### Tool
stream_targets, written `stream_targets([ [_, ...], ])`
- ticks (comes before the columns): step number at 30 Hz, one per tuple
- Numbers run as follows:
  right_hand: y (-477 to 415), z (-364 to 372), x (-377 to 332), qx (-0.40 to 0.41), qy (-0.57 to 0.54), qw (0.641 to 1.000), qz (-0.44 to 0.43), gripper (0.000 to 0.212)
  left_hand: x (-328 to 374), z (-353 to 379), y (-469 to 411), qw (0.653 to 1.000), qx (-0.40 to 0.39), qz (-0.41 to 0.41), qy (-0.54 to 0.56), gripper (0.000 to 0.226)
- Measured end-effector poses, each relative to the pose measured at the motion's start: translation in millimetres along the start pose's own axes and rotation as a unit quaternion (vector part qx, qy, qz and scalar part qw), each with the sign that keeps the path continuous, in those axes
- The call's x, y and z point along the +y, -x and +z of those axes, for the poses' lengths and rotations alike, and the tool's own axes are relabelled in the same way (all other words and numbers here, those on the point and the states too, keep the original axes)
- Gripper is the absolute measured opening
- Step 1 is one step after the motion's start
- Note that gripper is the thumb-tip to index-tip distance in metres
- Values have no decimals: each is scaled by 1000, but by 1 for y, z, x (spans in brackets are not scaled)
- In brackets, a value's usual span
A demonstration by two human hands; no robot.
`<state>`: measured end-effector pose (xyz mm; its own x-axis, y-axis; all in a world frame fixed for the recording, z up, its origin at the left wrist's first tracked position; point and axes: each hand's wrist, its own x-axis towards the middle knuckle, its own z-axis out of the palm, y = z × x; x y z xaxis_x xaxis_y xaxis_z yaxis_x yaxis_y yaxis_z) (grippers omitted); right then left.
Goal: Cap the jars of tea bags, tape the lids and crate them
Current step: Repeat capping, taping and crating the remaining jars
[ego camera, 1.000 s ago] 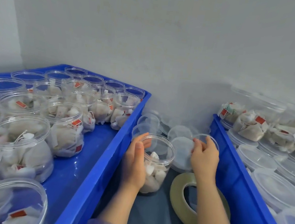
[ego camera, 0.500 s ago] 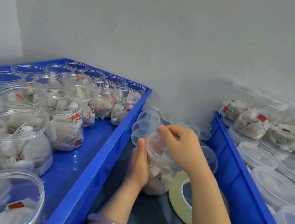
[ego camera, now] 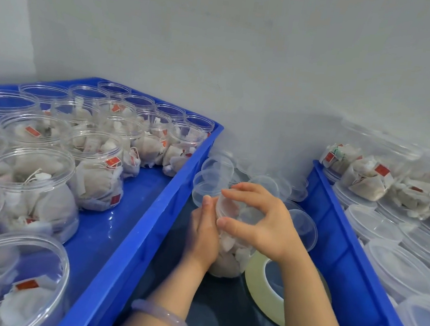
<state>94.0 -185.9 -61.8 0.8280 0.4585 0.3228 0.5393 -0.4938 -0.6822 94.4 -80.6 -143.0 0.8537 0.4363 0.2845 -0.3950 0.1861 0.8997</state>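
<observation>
Gripping the lid (ego camera: pixel 240 208) from above with curled fingers of the right hand (ego camera: pixel 263 222), on the mouth of the jar of tea bags (ego camera: pixel 227 255); clasping its side with the left hand (ego camera: pixel 204 231). Standing on the dark table, between the left crate (ego camera: pixel 148 222) and the right crate (ego camera: pixel 345 258), just beside the tape roll (ego camera: pixel 254 274).

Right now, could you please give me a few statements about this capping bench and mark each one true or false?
1. The right hand grips a lid on top of the jar. True.
2. The left hand holds that jar's side. True.
3. The jars in the left crate are capped. False: those jars stand open.
4. The tape roll stands on its edge. False: the tape roll lies flat beside the jar.
5. Loose lids lie behind the jar. True.
</observation>
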Motion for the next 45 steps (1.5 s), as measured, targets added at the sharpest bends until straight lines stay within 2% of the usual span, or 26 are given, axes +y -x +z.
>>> stream_targets([
  [1, -1, 0, -1, -6, 14, 1000, 7, 39, 0, 1, 1, 1000, 7, 6, 0, 50],
  [3, -1, 7, -3, 36, 58, 997, 27, 34, 0, 5, 4, 999, 30, 23, -5, 51],
  [5, 2, 20, -6, 114, 118, 985, 62, 47, -1, 9, 5, 998, 61, 33, -13, 52],
  [7, 3, 30, -10, 150, 155, 972, 89, 56, -1, 9, 4, 997, 62, 22, -27, 49],
  [9, 4, 28, -11, 132, 158, 974, 97, 59, -4, 4, 0, 999, 27, -4, -35, 48],
  [11, 5, 19, -9, 71, 155, 981, 90, 65, -8, 0, -6, 998, -23, -50, -43, 41],
  [13, 7, 13, -7, 28, 160, 983, 80, 71, -7, -1, -9, 996, -48, -76, -20, 49],
  [15, 9, 12, -7, 44, 152, 985, 65, 68, -5, -2, -10, 995, -54, -74, 40, 57],
  [17, 10, 9, -6, 51, 131, 989, 46, 63, -6, -3, -14, 995, -62, -58, 61, 54],
  [22, 11, -2, -7, -30, 52, 998, 11, 62, -9, -12, -19, 985, -130, -54, 96, 48],
  [25, 11, -4, -9, -43, 48, 998, -1, 60, -8, -12, -18, 987, -117, -73, 87, 46],
  [27, 9, -2, -12, -36, 101, 994, 3, 65, -7, -10, -17, 986, -119, -82, 82, 42],
  [29, 7, 2, -17, -17, 187, 981, 50, 87, -7, -8, -15, 990, -105, -88, 39, 35],
  [30, 6, 4, -20, -3, 229, 970, 81, 97, -9, -7, -15, 990, -106, -82, 39, 43],
  [32, 7, 6, -24, 7, 262, 960, 96, 87, -7, -6, -14, 986, -122, -88, 74, 59],
  [34, 9, -2, -25, -25, 201, 978, 51, 71, -8, -7, -17, 987, -104, -81, 89, 57],
  [36, 12, -13, -27, -51, 95, 994, 12, 70, -8, -7, -17, 989, -93, -66, 91, 52],
  [38, 14, -16, -25, -29, 116, 992, 28, 79, -9, -6, -16, 988, -96, -87, 88, 61],
  [40, 14, -7, -24, -14, 218, 969, 116, 101, -7, -7, -15, 985, -99, -114, 90, 67],
  [41, 13, -3, -22, -12, 241, 962, 130, 102, -7, -7, -15, 984, -98, -117, 94, 63],
  [43, 12, 1, -21, -2, 205, 976, 77, 92, -7, -8, -16, 984, -95, -103, 107, 54],
  [45, 11, -5, -19, -24, 119, 992, 26, 88, -8, -8, -17, 988, -81, -79, 107, 49],
])
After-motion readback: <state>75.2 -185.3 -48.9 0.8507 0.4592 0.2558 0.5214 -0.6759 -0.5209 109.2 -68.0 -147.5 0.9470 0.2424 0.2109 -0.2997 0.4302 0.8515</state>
